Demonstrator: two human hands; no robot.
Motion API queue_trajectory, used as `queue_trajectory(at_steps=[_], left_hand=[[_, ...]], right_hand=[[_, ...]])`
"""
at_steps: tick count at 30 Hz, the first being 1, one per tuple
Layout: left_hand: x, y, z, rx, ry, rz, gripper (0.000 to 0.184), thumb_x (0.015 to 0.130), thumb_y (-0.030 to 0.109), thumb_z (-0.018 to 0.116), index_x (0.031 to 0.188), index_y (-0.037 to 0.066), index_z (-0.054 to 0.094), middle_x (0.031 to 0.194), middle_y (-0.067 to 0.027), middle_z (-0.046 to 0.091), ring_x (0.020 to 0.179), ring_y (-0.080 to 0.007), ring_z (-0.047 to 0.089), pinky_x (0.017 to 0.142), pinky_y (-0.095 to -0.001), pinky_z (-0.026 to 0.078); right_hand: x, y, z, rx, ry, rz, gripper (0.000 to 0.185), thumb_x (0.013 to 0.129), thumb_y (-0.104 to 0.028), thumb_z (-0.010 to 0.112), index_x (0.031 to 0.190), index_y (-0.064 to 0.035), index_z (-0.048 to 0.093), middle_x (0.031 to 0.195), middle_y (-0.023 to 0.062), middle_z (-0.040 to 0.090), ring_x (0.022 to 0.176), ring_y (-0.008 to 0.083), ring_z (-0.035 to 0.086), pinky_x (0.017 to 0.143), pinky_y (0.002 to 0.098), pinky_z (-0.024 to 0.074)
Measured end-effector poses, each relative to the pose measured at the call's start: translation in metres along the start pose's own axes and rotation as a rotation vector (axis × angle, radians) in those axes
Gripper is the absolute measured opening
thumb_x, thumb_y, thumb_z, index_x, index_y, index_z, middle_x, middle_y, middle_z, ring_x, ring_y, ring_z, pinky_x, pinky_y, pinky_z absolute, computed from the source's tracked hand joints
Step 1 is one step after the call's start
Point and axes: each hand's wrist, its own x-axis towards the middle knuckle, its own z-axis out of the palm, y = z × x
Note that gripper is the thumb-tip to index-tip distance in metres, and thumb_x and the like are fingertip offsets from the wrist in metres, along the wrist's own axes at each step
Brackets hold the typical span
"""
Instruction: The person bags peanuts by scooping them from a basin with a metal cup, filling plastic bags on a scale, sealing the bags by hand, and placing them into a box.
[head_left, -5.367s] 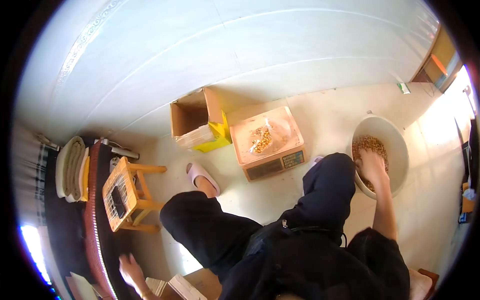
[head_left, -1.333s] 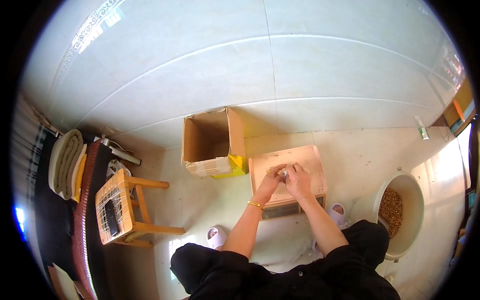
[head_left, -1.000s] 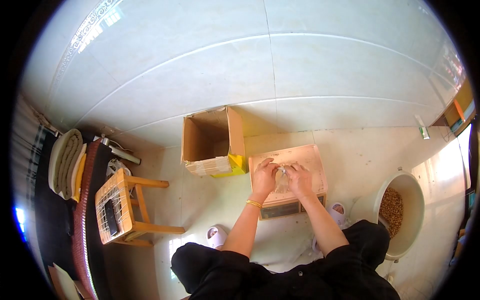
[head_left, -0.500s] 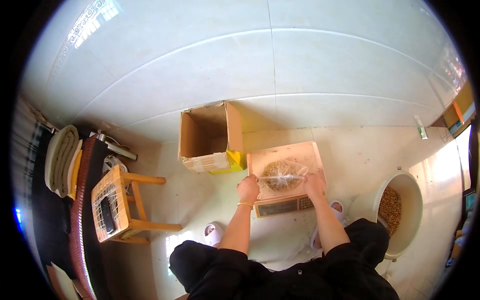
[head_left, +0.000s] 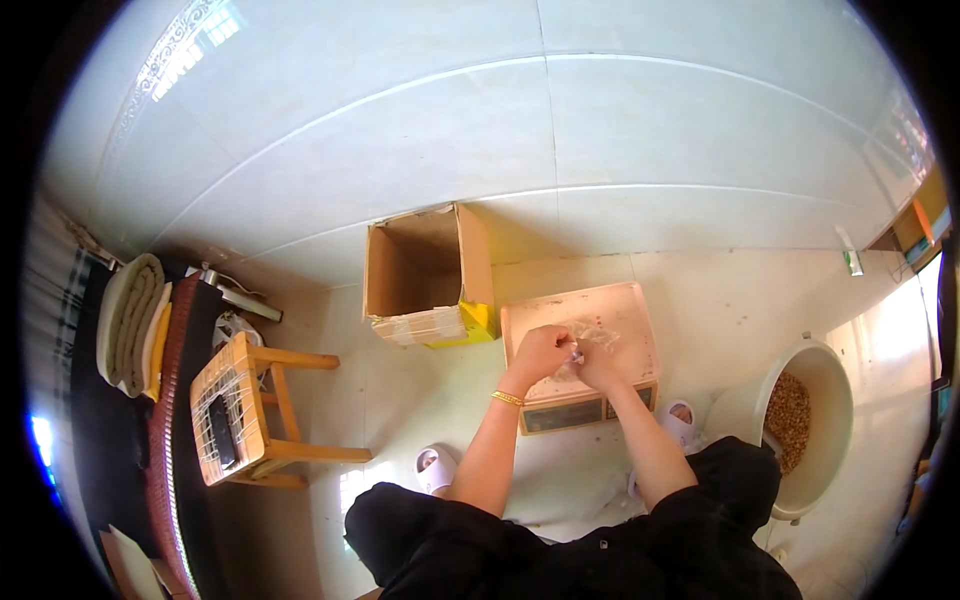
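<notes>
My left hand [head_left: 538, 355] and my right hand [head_left: 599, 369] have come together over the scale [head_left: 633, 310], fingers pinched on the gathered neck of a clear plastic bag [head_left: 597, 338]. The bag's film spreads out beyond my knuckles on the scale's pan, and my hands hide most of what it holds. Along the front of the scale runs a display panel with a keypad, partly covered by my right wrist. A gold-coloured bracelet circles my left wrist.
An open cardboard box [head_left: 478, 260] stands behind the scale to the left. To the right, a pale bucket [head_left: 835, 400] tilts over with brown nuts or beans [head_left: 788, 420] inside. A wooden stool [head_left: 262, 400] with a black object [head_left: 220, 428] on it is at left.
My hands were apart, stretching the bag's top sideways with its brown contents visible. They have since met at the twisted neck, and the left has moved right and forward.
</notes>
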Motion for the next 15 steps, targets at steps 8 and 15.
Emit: queue_trajectory(at_steps=[8,15], left_hand=[[0.01,-0.014,0.03,-0.444,0.078,-0.102,0.022,0.081,0.011,0.058,0.101,0.002,0.063,0.087,-0.0099,0.065,0.075,-0.0118,0.058,0.067,-0.0269,0.048],[0.01,-0.05,0.038,-0.164,0.046,0.084,0.026,0.081,0.002,0.053,0.106,0.003,0.063,0.097,-0.0179,0.064,0.083,-0.0267,0.063,0.074,-0.0334,0.05]], right_hand=[[0.008,0.018,0.014,0.035,0.126,0.055,0.018,0.083,-0.007,0.055,0.099,-0.0057,0.063,0.093,0.0158,0.064,0.091,0.0277,0.061,0.078,0.0357,0.0473],[0.008,0.006,0.002,0.102,0.084,-0.071,0.018,0.088,-0.017,0.056,0.09,-0.0018,0.066,0.087,0.0102,0.066,0.085,0.018,0.062,0.073,0.0324,0.048]])
